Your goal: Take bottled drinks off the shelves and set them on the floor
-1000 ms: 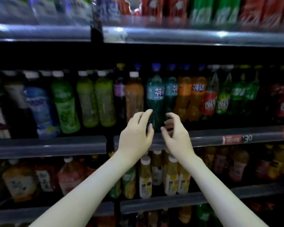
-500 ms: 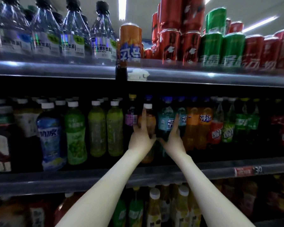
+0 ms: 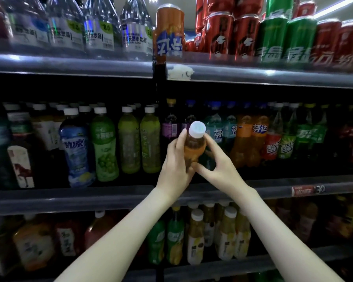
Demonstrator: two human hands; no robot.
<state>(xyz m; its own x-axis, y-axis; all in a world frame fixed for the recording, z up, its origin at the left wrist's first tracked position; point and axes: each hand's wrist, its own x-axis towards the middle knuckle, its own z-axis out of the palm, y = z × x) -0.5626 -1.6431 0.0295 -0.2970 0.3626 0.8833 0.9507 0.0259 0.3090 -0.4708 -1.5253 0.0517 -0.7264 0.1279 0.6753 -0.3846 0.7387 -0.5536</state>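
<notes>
An amber drink bottle (image 3: 194, 147) with a white cap is tilted toward me, pulled out in front of the middle shelf (image 3: 73, 197). My left hand (image 3: 175, 169) wraps its left side and lower body. On its right side my right hand (image 3: 216, 165) holds it, thumb at the base and fingers behind. Rows of bottled drinks stand behind on that shelf: green ones (image 3: 128, 141) to the left, teal and orange soda bottles (image 3: 247, 139) to the right.
The top shelf (image 3: 273, 77) carries water bottles (image 3: 98, 25) and stacked red and green cans (image 3: 273, 31). The lower shelf (image 3: 212, 269) holds yellow and green juice bottles (image 3: 196, 239). A red price tag (image 3: 308, 190) sits on the middle shelf's rail.
Both hands reached up to the middle shelf, closed around the amber bottle and drew it forward off the row. The view has tilted upward.
</notes>
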